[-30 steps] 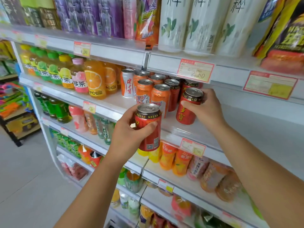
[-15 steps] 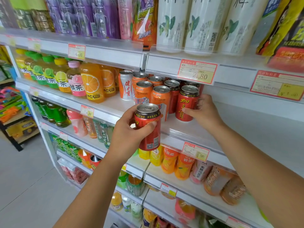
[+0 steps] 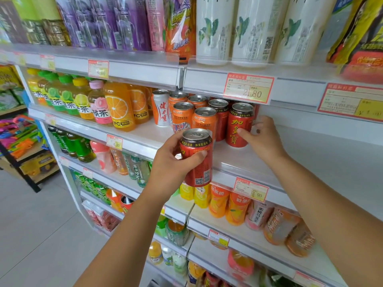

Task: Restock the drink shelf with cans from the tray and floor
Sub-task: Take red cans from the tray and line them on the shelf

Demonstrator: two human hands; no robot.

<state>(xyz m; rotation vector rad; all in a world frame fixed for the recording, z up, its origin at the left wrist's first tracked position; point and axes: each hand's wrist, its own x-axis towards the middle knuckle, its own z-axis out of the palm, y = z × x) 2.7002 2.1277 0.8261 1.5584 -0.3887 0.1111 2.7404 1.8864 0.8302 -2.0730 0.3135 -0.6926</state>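
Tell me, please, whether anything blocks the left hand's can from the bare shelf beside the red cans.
Only the right hand, holding the shelved red can, covers the nearest spot for the held can; bare shelf farther right is open.

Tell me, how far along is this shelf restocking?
Done: orange metal cans and dark-topped red cans stand in rows on the white shelf. In hand: the right hand grips a red can with gold characters standing at the front. The left hand holds a red can with a barcode before the shelf edge, not yet placed. Left: bare shelf to the right; how many cans remain cannot be seen.
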